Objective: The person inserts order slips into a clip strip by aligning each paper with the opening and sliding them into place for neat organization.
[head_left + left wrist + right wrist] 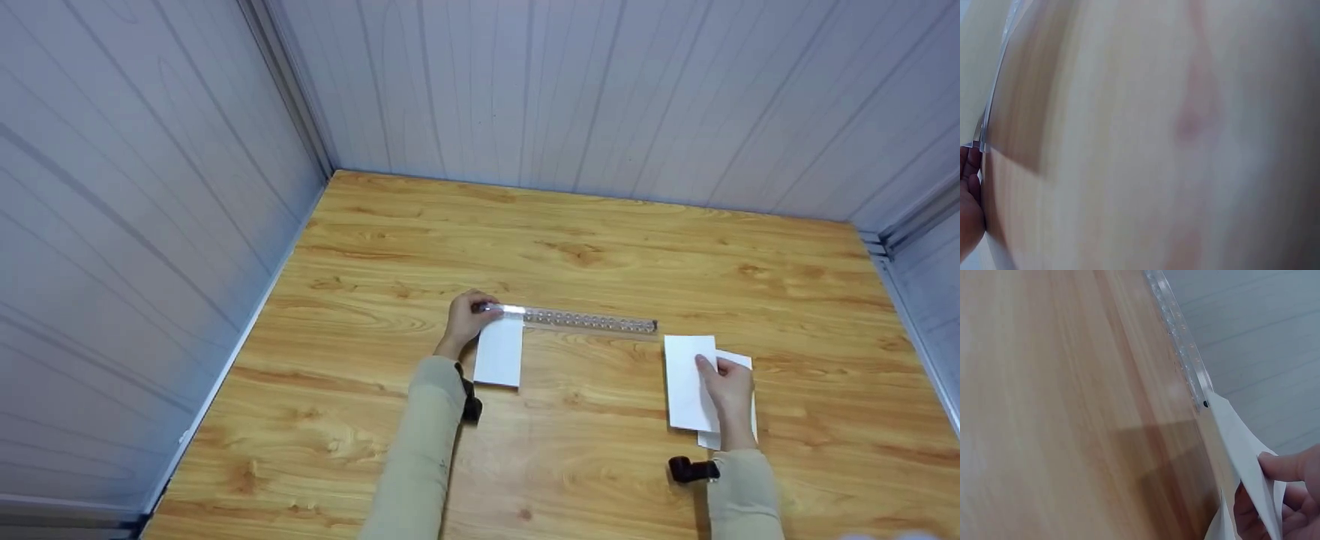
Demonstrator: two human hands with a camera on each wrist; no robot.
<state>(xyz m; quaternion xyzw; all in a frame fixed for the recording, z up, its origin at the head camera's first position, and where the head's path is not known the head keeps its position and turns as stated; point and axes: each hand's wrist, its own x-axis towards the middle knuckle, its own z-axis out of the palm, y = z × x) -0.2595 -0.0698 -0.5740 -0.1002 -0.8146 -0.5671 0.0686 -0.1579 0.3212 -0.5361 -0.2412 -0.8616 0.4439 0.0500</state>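
Left grip [467, 319] pinches a clear strip [589, 321] at one white card's [499, 352] end; right grip [730, 390] pinches a second card [686, 386] over a third card [707, 440].

Pale, streaked panels [487, 97] close in a wood-grain tabletop [585, 259] on three sides in what appears to be a small work booth. Grey framing strips [286, 82] trim the corners where the panels meet one another.
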